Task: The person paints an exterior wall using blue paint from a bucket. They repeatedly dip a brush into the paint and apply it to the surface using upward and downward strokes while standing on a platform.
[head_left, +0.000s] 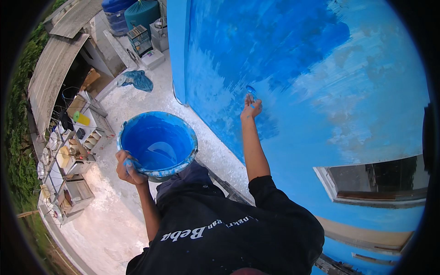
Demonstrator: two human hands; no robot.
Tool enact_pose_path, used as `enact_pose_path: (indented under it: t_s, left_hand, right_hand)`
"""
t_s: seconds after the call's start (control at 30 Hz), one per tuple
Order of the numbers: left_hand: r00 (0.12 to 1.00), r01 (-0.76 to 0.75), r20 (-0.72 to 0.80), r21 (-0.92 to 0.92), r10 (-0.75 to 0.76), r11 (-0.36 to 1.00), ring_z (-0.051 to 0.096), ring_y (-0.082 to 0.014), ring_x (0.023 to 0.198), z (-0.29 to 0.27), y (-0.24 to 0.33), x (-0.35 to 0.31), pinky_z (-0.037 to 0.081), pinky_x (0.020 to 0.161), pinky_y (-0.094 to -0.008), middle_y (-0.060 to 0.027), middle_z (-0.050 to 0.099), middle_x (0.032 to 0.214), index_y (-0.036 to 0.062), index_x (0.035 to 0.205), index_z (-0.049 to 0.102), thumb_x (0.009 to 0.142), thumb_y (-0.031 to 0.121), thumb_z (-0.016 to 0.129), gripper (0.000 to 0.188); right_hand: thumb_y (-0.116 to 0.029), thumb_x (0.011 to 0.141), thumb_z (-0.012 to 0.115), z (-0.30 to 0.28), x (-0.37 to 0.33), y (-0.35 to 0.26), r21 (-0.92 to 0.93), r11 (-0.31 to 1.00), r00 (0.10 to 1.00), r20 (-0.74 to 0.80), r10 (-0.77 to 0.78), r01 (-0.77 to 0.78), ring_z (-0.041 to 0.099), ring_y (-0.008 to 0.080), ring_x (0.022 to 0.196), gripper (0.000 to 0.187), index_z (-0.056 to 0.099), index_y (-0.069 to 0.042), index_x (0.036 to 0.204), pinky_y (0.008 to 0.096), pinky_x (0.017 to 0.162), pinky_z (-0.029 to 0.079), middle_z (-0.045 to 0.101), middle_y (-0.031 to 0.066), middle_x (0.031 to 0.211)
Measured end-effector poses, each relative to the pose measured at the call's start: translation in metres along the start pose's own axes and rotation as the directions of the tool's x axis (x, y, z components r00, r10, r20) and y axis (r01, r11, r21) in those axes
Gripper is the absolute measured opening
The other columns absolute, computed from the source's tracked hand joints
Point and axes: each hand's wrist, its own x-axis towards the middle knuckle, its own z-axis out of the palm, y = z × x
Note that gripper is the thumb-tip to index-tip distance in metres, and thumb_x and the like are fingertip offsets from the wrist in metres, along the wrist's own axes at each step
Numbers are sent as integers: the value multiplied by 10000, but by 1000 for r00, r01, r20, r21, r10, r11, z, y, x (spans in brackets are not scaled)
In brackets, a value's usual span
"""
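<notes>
My left hand [129, 167] grips the near left rim of a round bucket [194, 137], its fingers smeared with blue. Blue paint [160, 151] lies inside, with a pale reflection on its surface. On the right, my right arm reaches up to the wall [311, 105], and my right hand [251, 108] is closed on a small paintbrush [250, 89] whose blue-coated end is at the wall; the handle is mostly hidden by the fingers. Deep blue paint covers the upper wall, with streaky edges over lighter, patchy blue.
A window [371, 181] is set in the wall at lower right. A dark narrow edge [229, 189] runs below me beside the wall. The pale concrete floor [110, 192] lies far down, with a crumpled blue cloth [137, 80], cluttered shelves [75, 156] and large tanks [140, 17].
</notes>
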Motion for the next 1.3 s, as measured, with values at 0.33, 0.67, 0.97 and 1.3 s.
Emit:
enact_pose_path:
  t_s: [0.33,0.67,0.97,1.3]
  left_hand:
    - [996,79,-32,-6,-79,997,469,-250,666,3,-2,-4,376,635,-364,-105,472,582,-4,550,476,810,249,466,363]
    - [999,53,-7,-19,-53,998,472,-254,649,3,-13,7,378,652,-372,-106,476,571,5,554,479,806,241,475,345]
    - [998,61,25,-13,-61,998,475,-256,651,4,-8,1,381,658,-375,-106,480,566,7,554,483,810,249,477,353]
    - [996,63,61,-36,-61,997,470,-251,711,12,7,4,389,690,-380,-93,455,577,-4,563,483,848,314,453,428]
  right_hand:
    - [-230,977,455,38,-32,-52,-16,887,862,245,-445,462,652,295,924,351,511,33,1203,378,747,557,645,241,1061]
    - [-225,977,485,-37,38,50,-275,959,994,-65,-90,69,654,321,860,414,503,86,1251,380,722,574,625,299,1081]
    - [-209,982,446,62,-49,-64,-86,661,645,345,-682,745,652,276,862,347,530,69,1173,378,735,573,648,236,1003]
    - [-227,979,474,-52,19,53,-283,945,969,-136,-208,164,638,265,804,349,524,77,1142,358,652,540,646,223,959]
